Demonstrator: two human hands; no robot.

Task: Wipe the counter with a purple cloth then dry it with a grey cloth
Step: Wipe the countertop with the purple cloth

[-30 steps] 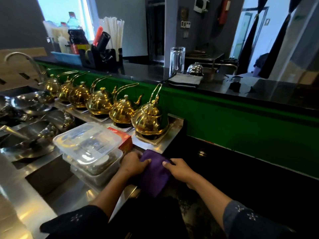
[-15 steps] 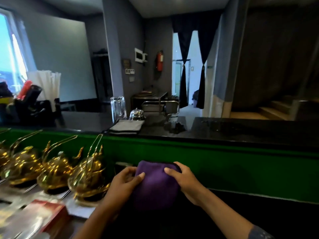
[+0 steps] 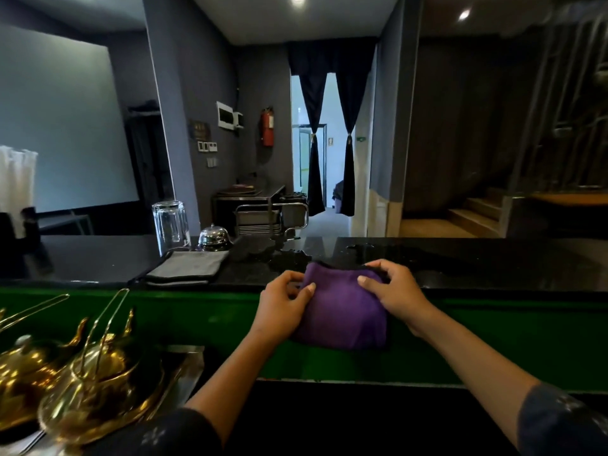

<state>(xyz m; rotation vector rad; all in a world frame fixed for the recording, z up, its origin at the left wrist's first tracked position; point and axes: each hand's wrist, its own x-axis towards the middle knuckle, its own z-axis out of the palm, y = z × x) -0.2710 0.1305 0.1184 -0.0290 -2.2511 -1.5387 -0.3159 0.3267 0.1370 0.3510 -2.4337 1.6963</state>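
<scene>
Long black counter across the width, glossy, wet patches near its middle, green front panel below. Gold teapots crowded at lower left on a steel ledge. Purple cloth folded, draped over the counter's front edge, top part on the black surface, lower part hanging before the green panel. Grey cloth folded flat on the counter, well left of the purple one, untouched. Upturned glass just behind the grey cloth, small service bell beside it. Left hand pinching the purple cloth's left edge, fingers curled; right hand gripping its upper right corner, fingers bent over the fold.
</scene>
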